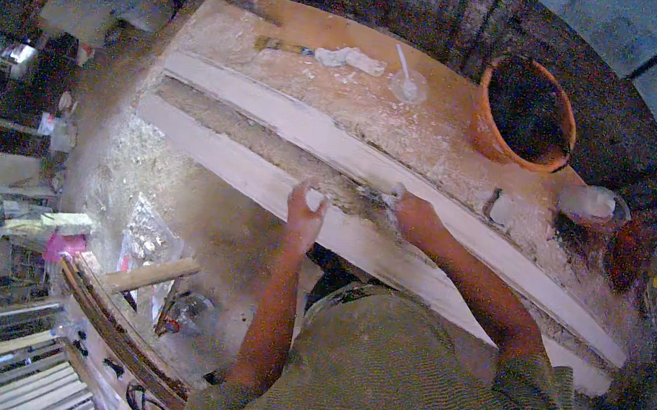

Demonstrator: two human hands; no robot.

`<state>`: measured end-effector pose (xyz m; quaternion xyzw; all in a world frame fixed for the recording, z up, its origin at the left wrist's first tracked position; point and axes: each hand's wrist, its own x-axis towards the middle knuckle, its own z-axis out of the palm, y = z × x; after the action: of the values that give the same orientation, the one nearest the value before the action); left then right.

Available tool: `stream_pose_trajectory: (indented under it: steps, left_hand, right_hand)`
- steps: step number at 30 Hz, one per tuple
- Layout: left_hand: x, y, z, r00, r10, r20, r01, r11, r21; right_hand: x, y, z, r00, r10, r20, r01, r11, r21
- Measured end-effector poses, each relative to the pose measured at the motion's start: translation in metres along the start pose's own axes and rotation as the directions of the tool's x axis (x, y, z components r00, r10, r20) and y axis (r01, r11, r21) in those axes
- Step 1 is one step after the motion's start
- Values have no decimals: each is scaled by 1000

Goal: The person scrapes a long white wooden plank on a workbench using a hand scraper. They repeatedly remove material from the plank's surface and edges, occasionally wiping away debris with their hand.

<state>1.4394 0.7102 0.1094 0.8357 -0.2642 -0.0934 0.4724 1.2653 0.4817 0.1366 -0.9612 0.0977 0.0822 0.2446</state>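
Two long pale boards, a far one and a near one, lie side by side on the dusty table, with a strip of debris between them. My left hand is at the near board's edge, fingers curled around a small whitish patch that I cannot identify. My right hand is closed over the gap between the boards. At its fingertips is a small greyish thing, too blurred to name.
On the dusty brown table lie a brush-like tool, a crumpled white cloth and a clear cup with a white stick. An orange bucket stands at the far right, near a white-topped container. A wooden bar is at lower left.
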Motion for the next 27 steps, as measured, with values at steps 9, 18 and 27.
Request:
stream_pose_trajectory:
  steps: [9, 18, 27]
  left_hand:
    - [-34, 8, -50, 984, -121, 133, 140, 980, -144]
    - [36, -35, -32, 910, -251, 330, 409, 668, -621]
    - [110, -85, -60, 912, -372, 170, 345, 477, -808]
  right_hand:
    - [-158, 62, -30, 833, 501, 234, -543, 661, 518]
    - [163, -75, 47, 968, 228, -101, -212, 967, 142]
    - [226, -129, 20, 979, 154, -130, -153, 988, 21]
